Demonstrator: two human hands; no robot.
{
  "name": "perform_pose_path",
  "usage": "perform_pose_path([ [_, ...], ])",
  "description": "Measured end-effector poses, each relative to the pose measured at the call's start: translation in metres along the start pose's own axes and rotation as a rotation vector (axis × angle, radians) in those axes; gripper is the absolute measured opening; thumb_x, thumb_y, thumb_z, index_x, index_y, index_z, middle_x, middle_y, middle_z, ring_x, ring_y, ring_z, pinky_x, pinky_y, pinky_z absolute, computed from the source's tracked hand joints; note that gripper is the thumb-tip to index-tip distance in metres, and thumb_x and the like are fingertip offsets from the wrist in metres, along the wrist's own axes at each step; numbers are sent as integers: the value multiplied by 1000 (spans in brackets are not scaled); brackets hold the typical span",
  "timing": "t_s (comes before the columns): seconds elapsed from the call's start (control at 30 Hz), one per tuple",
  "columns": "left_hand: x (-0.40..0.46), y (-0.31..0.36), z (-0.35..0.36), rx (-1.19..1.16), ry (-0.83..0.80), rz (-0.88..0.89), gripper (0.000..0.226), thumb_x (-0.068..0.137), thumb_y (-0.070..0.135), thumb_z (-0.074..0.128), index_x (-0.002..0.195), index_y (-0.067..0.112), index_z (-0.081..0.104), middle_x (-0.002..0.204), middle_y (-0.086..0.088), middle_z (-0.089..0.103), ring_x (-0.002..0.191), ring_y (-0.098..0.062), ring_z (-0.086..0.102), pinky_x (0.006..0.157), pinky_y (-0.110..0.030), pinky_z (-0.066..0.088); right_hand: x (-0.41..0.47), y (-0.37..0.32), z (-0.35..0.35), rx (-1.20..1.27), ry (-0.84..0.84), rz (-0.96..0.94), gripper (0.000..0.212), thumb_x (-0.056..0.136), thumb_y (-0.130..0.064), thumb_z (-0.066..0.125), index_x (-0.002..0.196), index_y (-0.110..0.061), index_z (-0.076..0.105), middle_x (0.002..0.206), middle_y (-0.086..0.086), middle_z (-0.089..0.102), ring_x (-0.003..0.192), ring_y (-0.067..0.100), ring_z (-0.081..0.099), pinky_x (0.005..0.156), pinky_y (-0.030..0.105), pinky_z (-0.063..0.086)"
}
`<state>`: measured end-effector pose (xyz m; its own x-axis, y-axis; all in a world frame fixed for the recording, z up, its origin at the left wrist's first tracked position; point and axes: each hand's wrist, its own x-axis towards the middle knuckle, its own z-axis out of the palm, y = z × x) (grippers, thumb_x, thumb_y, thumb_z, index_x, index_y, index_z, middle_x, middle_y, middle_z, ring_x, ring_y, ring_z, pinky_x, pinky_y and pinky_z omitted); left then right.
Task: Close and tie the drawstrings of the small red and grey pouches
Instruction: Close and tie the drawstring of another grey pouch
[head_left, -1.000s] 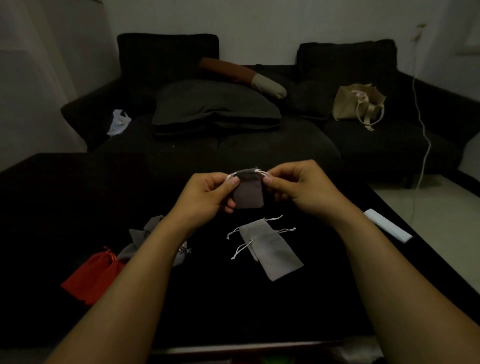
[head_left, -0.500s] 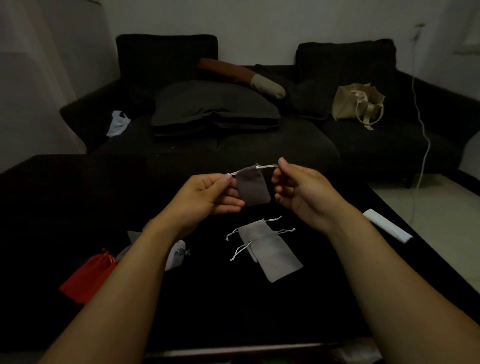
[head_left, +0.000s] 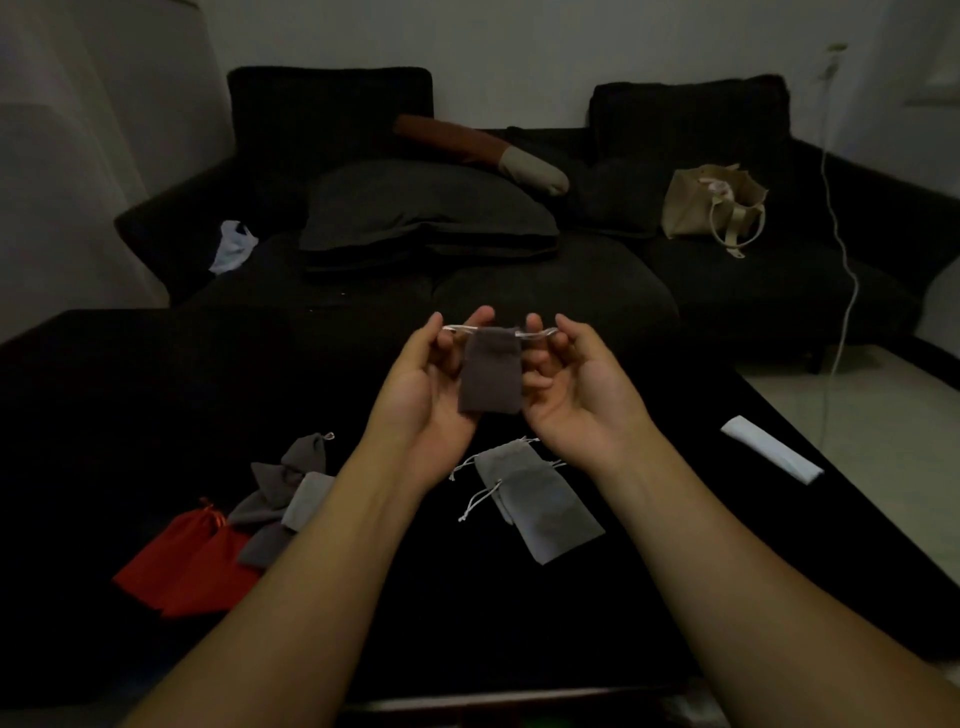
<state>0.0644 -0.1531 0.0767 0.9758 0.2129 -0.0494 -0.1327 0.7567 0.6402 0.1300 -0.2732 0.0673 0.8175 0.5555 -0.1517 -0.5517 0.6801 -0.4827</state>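
Hands pinching white cord ends, left hand (head_left: 423, 384), right hand (head_left: 576, 387), soft rectangular dark grey pouch (head_left: 491, 371) hanging between

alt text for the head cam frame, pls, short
Two hands, the left hand and right hand, hold a small dark grey pouch above a black table, each pinching one end of its white drawstring. Light grey pouches lie below; red pouches lie at left.

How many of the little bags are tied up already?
The heap at the left, the red fabric pouches and several dark grey pouches, looks cinched already. The left hand and right hand are pulling the white strings of one small dark grey pouch. Two flat light grey pouches look untied.
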Motion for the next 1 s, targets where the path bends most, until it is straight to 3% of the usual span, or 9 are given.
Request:
perform_pose_path([
  [0.07,1,0,-3,-35,32,-9,36,99,34,50,68,18,58,78,0,72,71,-15,73,69,-35,56,1,2,3,-15,-14,4,28,96,-24,57,70,-18,52,67,-1,60,51,6,46,42,16,33],
  [0.13,4,1,-7,-23,80,18,33,98,35,52,69,20,53,70,3,65,65,-10,66,65,-29,54,2,2,4,-29,-15,-1,31,98,-26,54,68,-19,50,60,-4,49,49,6,39,44,16,31],
  [0.3,11,11,-14,72,167,127,35,99,34,49,66,23,47,55,7,52,56,-8,42,61,-25,32,4,-11,4,-126,-5,-69,36,101,-24,48,66,-16,45,54,-3,40,43,7,31,45,17,26],
  [0.57,12,7,-14,196,125,155,35,99,36,51,67,23,56,63,6,60,58,-7,50,59,-23,35,1,-13,2,-245,-10,-119,35,100,-32,52,69,-17,48,55,-4,41,44,6,32,45,17,27],
  [0.7,13,13,-14,162,160,204,34,100,35,50,68,21,50,55,6,52,52,-7,45,58,-22,34,-1,-16,5,-318,3,-155,35,100,-29,54,68,-16,48,54,-3,42,43,6,29,46,18,23],
  [0.8,12,11,-13,227,102,231,34,99,37,50,70,21,57,56,7,50,54,-6,45,63,-22,37,-3,-16,8,-421,-45,-228,34,101,-29,53,69,-16,47,55,-3,43,45,6,31,47,18,25],
  [0.9,5,8,-9,402,15,260,30,96,38,51,93,16,72,76,5,71,68,-5,58,70,-22,41,-8,-14,10,-478,-150,-217,25,97,-28,57,77,-14,58,63,-1,52,51,5,42,49,16,35],
  [1.0,2,5,-8,511,-69,320,20,98,15,50,110,15,66,87,2,75,76,-5,65,63,-17,47,-9,-11,12,-512,-196,-236,7,91,-11,61,92,-9,68,73,1,67,58,5,54,53,15,42],
])
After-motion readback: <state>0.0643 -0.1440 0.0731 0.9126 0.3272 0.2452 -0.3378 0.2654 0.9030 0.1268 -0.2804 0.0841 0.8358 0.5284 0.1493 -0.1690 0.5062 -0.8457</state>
